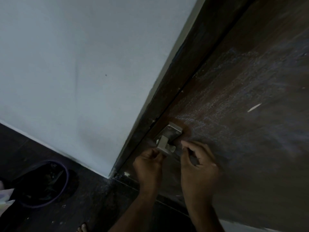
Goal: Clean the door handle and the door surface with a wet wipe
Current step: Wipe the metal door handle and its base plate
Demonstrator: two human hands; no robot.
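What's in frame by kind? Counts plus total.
Hands: 2, left hand and right hand
Door handle: 1
Door: 1
Basin: 1, dark with purple rim
Bare foot: 1
Wet wipe: 0 clearly visible
Total: 6

A purple-rimmed bin (45,183) with a black liner stands by the white wall (80,64).

Both hands are raised at the metal door handle (168,139) on the dark brown door (250,97), whose surface shows pale smears. The left hand (148,166) curls its fingers at the handle's end; the right hand (199,163) pinches something small just beside it. A dark bin (45,183) stands on the floor by the white wall (83,64).
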